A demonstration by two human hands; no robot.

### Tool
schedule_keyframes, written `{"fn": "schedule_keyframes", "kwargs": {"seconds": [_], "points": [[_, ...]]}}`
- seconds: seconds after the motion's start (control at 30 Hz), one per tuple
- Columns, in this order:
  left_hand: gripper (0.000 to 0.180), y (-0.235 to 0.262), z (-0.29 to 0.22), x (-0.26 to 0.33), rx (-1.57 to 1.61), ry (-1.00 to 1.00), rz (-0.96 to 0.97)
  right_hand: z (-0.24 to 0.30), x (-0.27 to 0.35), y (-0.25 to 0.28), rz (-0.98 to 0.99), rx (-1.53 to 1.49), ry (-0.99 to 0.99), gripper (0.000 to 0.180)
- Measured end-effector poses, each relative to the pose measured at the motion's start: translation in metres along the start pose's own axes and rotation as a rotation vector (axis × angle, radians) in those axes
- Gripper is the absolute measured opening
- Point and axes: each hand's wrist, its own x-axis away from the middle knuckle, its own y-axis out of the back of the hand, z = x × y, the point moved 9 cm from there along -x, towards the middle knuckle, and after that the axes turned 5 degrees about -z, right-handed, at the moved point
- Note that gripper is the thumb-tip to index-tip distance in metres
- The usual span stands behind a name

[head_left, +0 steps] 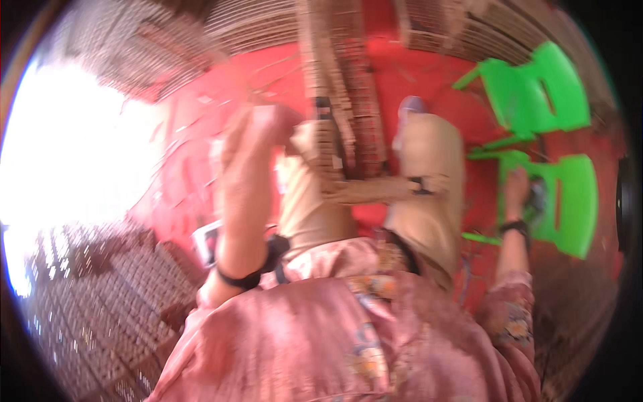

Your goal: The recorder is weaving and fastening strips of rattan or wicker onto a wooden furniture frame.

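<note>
My left hand (269, 126) is raised beside my left knee, near a long brown slatted frame that looks wooden (328, 144). Motion smears its fingers, so I cannot see whether it holds anything. The frame's long part runs away from me between my legs, and its crosspiece (375, 190) lies across toward my right thigh. Off to the right, my right hand (517, 191) is over the seat of a small green plastic chair (577, 201). A dark grey rounded object (536, 199) is right beside that hand; blur hides whether my fingers grip it.
A second green chair (529, 97) stands farther off at the right. Brown stacks of slatted or woven pieces (100, 295) are at the near left, with more stacks (251, 23) along the far side. Scraps lie on the red floor (194, 120). Glare whitens the left.
</note>
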Motion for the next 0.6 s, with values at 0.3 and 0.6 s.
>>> {"fn": "schedule_keyframes", "kwargs": {"seconds": [0.3, 0.6], "points": [[0.021, -0.010, 0.022, 0.030, 0.035, 0.221, 0.318, -0.006, -0.004, -0.052, 0.201, 0.316, -0.108, 0.049], [0.019, -0.014, 0.053, 0.033, 0.324, 0.509, 0.165, -0.117, -0.051, -0.019, 0.034, 0.358, -0.182, 0.041]]}}
